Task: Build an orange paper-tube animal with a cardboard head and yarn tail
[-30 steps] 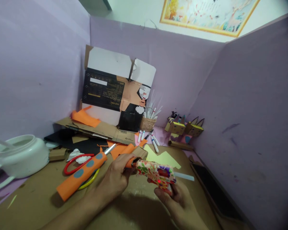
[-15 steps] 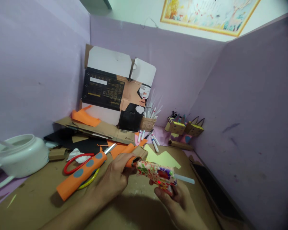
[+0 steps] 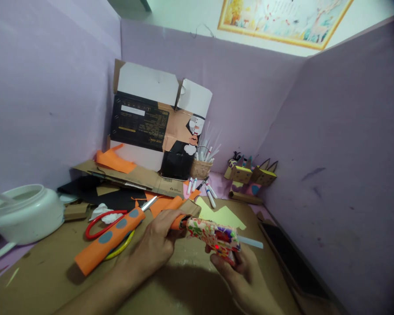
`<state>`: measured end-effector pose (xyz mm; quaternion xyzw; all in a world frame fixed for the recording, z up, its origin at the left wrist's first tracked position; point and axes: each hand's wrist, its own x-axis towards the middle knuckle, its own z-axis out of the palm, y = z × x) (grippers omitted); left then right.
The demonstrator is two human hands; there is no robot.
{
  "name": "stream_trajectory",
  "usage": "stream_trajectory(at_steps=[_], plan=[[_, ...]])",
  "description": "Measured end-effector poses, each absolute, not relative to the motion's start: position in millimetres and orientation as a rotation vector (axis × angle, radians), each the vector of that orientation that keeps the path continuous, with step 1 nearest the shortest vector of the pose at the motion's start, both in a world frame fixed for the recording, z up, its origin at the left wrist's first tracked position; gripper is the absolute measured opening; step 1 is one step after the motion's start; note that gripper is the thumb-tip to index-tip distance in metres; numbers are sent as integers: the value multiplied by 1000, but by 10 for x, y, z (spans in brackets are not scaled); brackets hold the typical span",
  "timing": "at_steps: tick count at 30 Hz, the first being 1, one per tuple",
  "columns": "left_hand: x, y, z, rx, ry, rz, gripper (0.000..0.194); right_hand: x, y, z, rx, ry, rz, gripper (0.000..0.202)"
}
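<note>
My left hand is closed around a small orange roll, whose open end faces right. In my right hand is a flower-patterned glue gun with a lit red light, its nozzle end at the opening of the roll. A pale glue stick pokes out of the gun's back. Left of my hands, a longer orange tube with blue-grey dots lies over scissors with red and yellow handles.
A white pot stands at the left. Behind are an unfolded box, a basket of pens and sticks, loose markers, yellow paper and cardboard animal figures. A dark flat object lies right.
The whole view has shifted slightly, with the surroundings a little further left. Both hands keep nearly the same hold on the orange roll and the glue gun.
</note>
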<state>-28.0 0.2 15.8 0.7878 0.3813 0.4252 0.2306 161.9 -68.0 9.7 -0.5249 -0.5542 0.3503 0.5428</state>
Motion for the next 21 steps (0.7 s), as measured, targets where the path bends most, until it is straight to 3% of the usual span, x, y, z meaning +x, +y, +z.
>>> stream_trajectory(at_steps=[21], plan=[[-284, -7, 163, 2218, 1029, 1186, 29, 1699, -606, 110, -1254, -1464, 801, 23]])
